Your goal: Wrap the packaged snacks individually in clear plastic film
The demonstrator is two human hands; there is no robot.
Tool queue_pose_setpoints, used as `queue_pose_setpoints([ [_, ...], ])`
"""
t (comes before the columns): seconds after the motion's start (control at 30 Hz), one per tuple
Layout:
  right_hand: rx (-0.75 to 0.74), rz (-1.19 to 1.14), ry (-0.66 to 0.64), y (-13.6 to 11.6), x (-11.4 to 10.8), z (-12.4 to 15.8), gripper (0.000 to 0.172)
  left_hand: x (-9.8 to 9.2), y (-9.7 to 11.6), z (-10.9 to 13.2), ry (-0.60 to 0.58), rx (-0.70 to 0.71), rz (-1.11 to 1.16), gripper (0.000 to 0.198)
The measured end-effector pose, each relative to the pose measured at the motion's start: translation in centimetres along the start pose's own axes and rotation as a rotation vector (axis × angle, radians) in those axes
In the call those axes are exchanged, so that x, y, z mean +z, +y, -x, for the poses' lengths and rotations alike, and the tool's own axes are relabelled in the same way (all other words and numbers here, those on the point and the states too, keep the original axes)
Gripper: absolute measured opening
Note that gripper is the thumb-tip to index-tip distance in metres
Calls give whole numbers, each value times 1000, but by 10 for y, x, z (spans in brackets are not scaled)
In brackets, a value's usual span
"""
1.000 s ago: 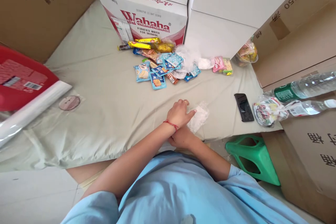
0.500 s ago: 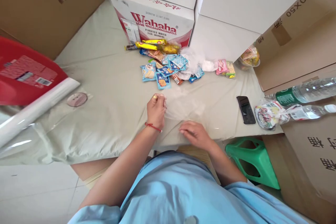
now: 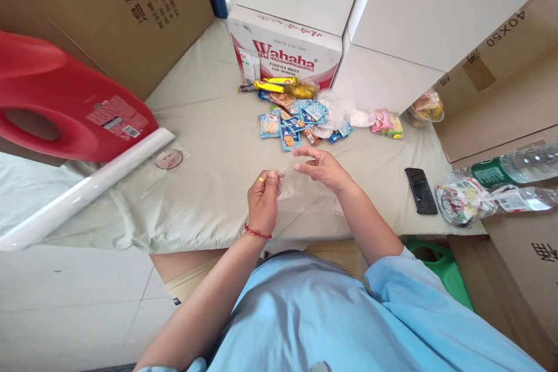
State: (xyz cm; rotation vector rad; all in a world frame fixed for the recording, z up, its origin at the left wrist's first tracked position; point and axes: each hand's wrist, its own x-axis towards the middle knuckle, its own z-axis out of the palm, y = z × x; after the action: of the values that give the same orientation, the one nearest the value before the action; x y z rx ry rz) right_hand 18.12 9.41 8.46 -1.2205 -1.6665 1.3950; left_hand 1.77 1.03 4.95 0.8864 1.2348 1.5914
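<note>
My left hand (image 3: 264, 200), with a ring and a red string bracelet, is closed in a pinch on the edge of a clear plastic bag (image 3: 293, 195). The see-through bag spreads to the right over the cloth, and its outline is hard to make out. Above it, my right hand (image 3: 321, 168) has thumb and fingers apart, close to a pile of snacks. Blue snack packets (image 3: 290, 137) lie just beyond its fingertips. Yellow-wrapped snack bars (image 3: 270, 86) and a crumpled whitish plastic bag (image 3: 337, 113) are part of that pile.
Behind the snacks stands a Wahaha carton (image 3: 285, 52). On the left are a red jug (image 3: 74, 99) and a white roll (image 3: 91, 189). To the right lie a phone (image 3: 421, 191), water bottles (image 3: 518, 166) and pink snack packs (image 3: 381, 121). A green stool (image 3: 444, 270) is below the table.
My right hand has moved up and forward, from near the table's front edge to beside the snack pile. My left hand keeps its pinch on the bag. The view has shifted left.
</note>
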Motion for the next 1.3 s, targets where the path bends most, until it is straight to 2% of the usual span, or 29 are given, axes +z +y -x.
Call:
queue_pose_setpoints([
  [0.07, -27, 44, -35, 6, 5, -16, 45, -6, -2, -5, 72, -28, -5, 44],
  [0.2, -288, 157, 101, 6, 9, -18, 33, -20, -9, -26, 236, -117, 24, 47],
  [0.33, -615, 306, 182, -14, -3, 12, 14, -31, -6, -54, 344, -158, 140, 45],
  [0.43, -736, 439, 180, -11, -16, 44, 17, -41, 1, -66, 372, -131, 221, 41],
  [0.53, -678, 501, 173, 21, -23, 74, 25, -57, -2, -59, 365, -109, 136, 33],
  [0.63, -558, 548, 142, 61, -21, 96, 30, -78, -13, -37, 308, -150, -145, 23],
  [0.67, -524, 562, 127, 71, -19, 101, 31, -86, -15, -29, 289, -167, -264, 22],
  [0.73, -475, 582, 107, 86, -15, 108, 32, -98, -13, -15, 277, -160, -491, 35],
  [0.8, -440, 586, 105, 92, -12, 111, 32, -103, 3, -5, 303, -52, -669, 45],
  [0.87, -419, 584, 103, 93, -10, 110, 33, -96, 27, 0, 323, 162, -802, 45],
  [0.93, -422, 586, 86, 92, -10, 107, 34, -77, 51, 0, 235, 406, -889, 39],
  [1.0, -445, 592, 63, 90, -10, 105, 34, -52, 62, -10, -42, 550, -928, 30],
  [1.07, -467, 618, 47, 88, -11, 105, 34, -26, 55, -28, -389, 557, -987, 28],
  [1.1, -473, 636, 46, 88, -12, 107, 34, -15, 46, -39, -502, 521, -1040, 30],
  [1.2, -463, 661, 71, 87, -21, 123, 35, 1, 10, -68, -605, 372, -1240, 41],
  [1.3, -367, 608, 64, 90, -39, 151, 37, -5, -19, -73, -579, 239, -1416, 53],
])
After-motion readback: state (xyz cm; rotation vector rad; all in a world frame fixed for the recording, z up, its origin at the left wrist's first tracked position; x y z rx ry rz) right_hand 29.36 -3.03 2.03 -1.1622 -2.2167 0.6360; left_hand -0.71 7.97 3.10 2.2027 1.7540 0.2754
